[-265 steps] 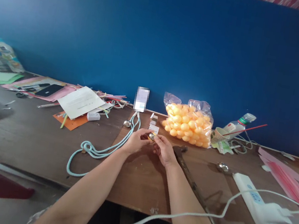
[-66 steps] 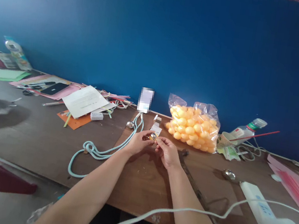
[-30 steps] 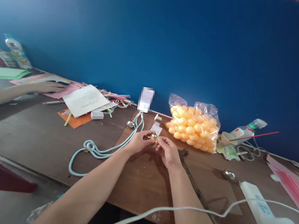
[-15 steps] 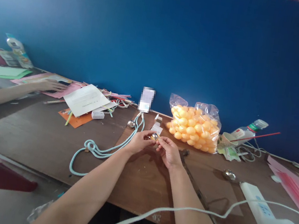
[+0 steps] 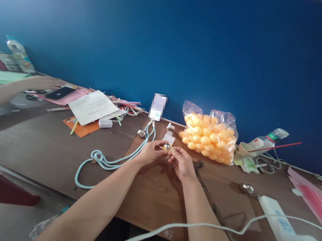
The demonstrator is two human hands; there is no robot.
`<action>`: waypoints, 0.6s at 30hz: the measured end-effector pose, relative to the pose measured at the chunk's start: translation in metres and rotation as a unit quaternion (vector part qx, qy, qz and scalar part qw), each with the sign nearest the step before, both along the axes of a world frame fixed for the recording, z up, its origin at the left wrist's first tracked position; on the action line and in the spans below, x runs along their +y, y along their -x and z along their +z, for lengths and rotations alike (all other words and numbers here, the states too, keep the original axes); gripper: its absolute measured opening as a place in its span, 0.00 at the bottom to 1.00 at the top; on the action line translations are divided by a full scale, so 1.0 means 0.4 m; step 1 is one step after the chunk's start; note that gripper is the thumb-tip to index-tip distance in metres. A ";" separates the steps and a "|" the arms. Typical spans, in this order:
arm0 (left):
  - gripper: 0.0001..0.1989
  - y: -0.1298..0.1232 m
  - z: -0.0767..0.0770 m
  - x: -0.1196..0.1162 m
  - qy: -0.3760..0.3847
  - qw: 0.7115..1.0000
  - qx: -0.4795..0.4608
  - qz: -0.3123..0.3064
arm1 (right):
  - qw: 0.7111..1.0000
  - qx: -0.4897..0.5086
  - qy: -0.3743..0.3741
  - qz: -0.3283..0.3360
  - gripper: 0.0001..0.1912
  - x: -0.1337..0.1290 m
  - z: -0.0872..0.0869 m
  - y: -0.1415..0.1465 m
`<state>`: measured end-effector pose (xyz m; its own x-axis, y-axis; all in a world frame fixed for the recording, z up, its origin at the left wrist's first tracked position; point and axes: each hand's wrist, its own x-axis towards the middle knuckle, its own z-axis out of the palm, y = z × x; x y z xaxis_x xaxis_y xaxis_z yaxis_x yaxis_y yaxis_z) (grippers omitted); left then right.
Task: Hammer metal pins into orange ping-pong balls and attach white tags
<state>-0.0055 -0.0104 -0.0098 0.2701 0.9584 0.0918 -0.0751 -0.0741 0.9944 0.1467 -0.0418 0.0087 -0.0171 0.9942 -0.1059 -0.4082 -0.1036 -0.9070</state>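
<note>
Above the wooden table's middle, a small shiny silver piece with a yellow edge [image 5: 167,147] is held between my two hands. My left hand [image 5: 150,153] grips its left side with thumb and fingers. My right hand [image 5: 182,165] pinches at its right edge, its other fingers curled. Exactly what the piece is cannot be made out. Just behind my hands lie a printed white card [image 5: 169,139] and a small white box [image 5: 170,128]. A similar silver object [image 5: 141,133] sits by the light blue cord [image 5: 120,164], and another silver object [image 5: 247,188] lies to the right.
A clear bag of orange-yellow balls [image 5: 207,138] stands by the blue wall. On the right are a white power strip [image 5: 275,220], a tilted bottle [image 5: 264,143] and a white cable [image 5: 181,224]. Papers [image 5: 92,107], a dark phone [image 5: 60,93] and another person's hand [image 5: 44,82] are left.
The other person's hand on the left has lifted back and up, uncovering the dark phone and scissors. My hands and the silver piece have hardly moved.
</note>
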 end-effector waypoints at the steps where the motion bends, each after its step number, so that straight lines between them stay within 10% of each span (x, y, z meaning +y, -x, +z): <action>1: 0.28 0.000 0.000 -0.001 -0.001 1.000 0.002 0.002 | 1.000 -0.004 -0.002 -0.001 0.15 0.000 0.000 0.000; 18: 0.24 0.005 0.011 -0.003 -0.023 0.999 0.037 0.006 | 0.999 -0.037 -0.015 -0.013 0.17 0.001 -0.004 0.001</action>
<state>-0.0074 -0.0115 -0.0054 0.2665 0.9567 0.1171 -0.0012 -0.1212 0.9926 0.1463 -0.0415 0.0071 0.0155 0.9969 -0.0765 -0.3424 -0.0666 -0.9372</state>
